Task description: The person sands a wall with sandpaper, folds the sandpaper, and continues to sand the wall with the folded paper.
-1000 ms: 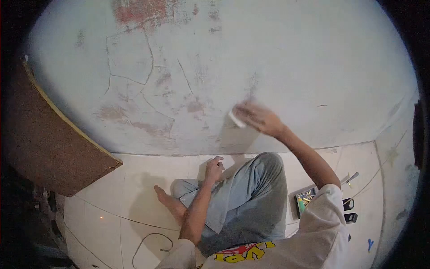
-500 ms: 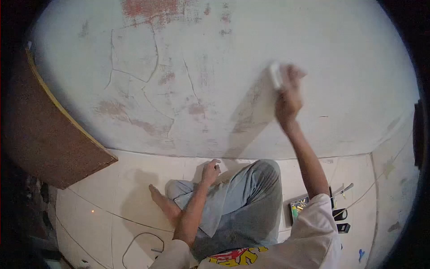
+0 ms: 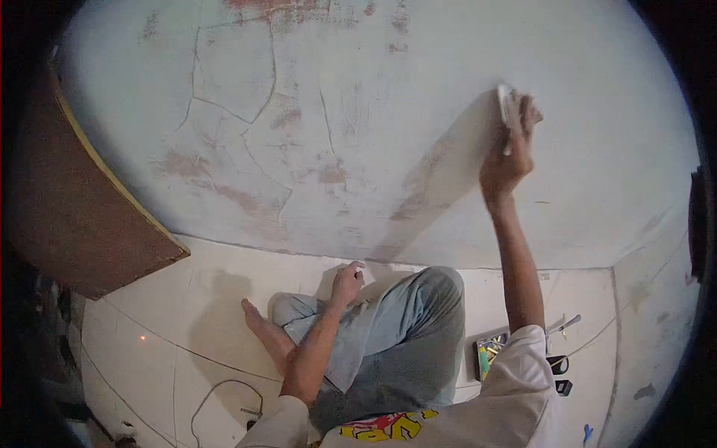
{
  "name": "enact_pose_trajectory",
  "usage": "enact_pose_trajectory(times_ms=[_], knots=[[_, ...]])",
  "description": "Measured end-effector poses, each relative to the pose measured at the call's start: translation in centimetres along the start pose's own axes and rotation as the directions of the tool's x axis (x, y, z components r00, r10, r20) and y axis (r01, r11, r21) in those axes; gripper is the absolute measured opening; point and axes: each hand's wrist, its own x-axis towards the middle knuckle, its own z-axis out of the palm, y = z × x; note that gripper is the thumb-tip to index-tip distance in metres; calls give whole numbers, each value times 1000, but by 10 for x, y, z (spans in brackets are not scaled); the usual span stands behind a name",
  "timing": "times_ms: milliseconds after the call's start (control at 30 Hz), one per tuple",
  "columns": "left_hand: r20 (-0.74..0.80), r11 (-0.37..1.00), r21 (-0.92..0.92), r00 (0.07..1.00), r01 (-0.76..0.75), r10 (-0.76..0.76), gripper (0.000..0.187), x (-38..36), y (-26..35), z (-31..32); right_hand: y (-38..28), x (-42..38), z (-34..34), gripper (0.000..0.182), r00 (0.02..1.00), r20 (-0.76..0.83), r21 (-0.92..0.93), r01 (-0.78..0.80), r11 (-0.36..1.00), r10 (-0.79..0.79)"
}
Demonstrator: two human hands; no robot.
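My right hand (image 3: 517, 142) is closed around a pale flat tool (image 3: 504, 104). The tool's narrow long edge is against the white wall (image 3: 597, 134); its exact kind is hard to make out. A long shadow falls leftward from it across the plaster. To the left, the wall shows cracks, peeled outlines and reddish worn patches (image 3: 187, 164). Low by the wall's foot, my left hand (image 3: 347, 282) hangs over my crossed legs with its fingers curled in. A dark spot shows between those fingers, too small to name.
A brown board (image 3: 112, 216) with a yellow edge leans at the left. On the tiled floor (image 3: 216, 276) lie a loop of cable (image 3: 205, 396) and, beside my right arm, an open box of small items (image 3: 489, 351), a metal-handled tool (image 3: 564, 324) and black objects (image 3: 560, 366).
My right hand has moved the flat tool up and to the right along the wall. My left hand stays curled near the wall's foot. The view has shifted slightly.
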Motion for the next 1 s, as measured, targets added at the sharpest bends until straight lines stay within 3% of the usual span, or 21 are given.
enact_pose_trajectory(times_ms=[67, 100, 133, 200, 300, 367, 400, 433, 467, 500, 600, 667, 733, 800, 833, 900, 967, 1000], knots=[[-26, 993, 97, 997, -67, 70, 24, 1, -2, -1, -21, -37, 6, 38, 981, 189, 23, 38, 999, -42], [-29, 993, 93, 997, -68, 71, 24, 1, -3, -1, -27, -59, 2, 38, 894, 420, 163, 92, 982, -153], [-22, 997, 57, 998, -51, 53, 23, 0, -2, -1, -34, -81, -3, 38, 742, 607, 309, 107, 945, -283], [-18, 999, 16, 999, -33, 34, 23, 0, -8, 2, -49, -118, -4, 41, 299, 885, 388, -49, 920, -357], [-32, 989, 115, 995, -89, 94, 24, 3, -15, 2, -32, -119, -7, 43, 298, 854, 448, -8, 894, -426], [-48, 993, 104, 997, -58, 64, 23, -5, -5, -1, -34, -67, -12, 42, 331, 929, 252, -241, 937, -164], [-45, 993, 103, 997, -57, 62, 23, -5, -6, -1, -30, -50, -10, 42, 329, 930, 250, -243, 937, -163], [-65, 992, 93, 993, -88, 94, 22, -4, -6, 0, -25, -35, -8, 39, 692, 713, 219, -68, 973, -112], [-83, 989, 83, 988, -121, 128, 21, -3, -6, 1, -20, -19, -7, 37, 926, 359, 110, 82, 991, -116], [-75, 989, 77, 989, -124, 130, 21, -2, -4, 1, -21, -4, -5, 39, 984, 159, 106, 62, 992, -78], [-9, 996, 80, 1000, -27, 28, 24, 0, 0, 0, -20, -12, 6, 40, 999, -14, 66, -36, 997, 37], [-15, 997, 51, 999, -49, 50, 22, 1, -7, 2, -33, -47, 7, 39, 975, 212, 67, 55, 996, -68], [-41, 996, 56, 996, -74, 76, 22, 2, -13, 5, -39, -83, -5, 40, 755, 595, 278, 129, 952, -276], [-64, 993, 63, 993, -97, 101, 22, 2, -14, 6, -46, -108, -9, 34, 512, 739, 409, 178, 895, -439], [-83, 989, 98, 990, -106, 114, 22, 3, -14, 6, -42, -110, -10, 34, 513, 738, 407, 178, 896, -438], [-101, 984, 136, 987, -114, 128, 21, 3, -13, 4, -29, -108, -14, 43, 420, 791, 430, 137, 892, -446], [-144, 984, 26, 973, -179, 181, 20, 0, -9, 2, -27, -63, -25, 44, 450, 892, 148, -210, 966, -39], [-145, 984, 23, 973, -177, 179, 20, 0, -7, 1, -14, -53, -23, 43, 704, 701, 136, 29, 990, -117]])
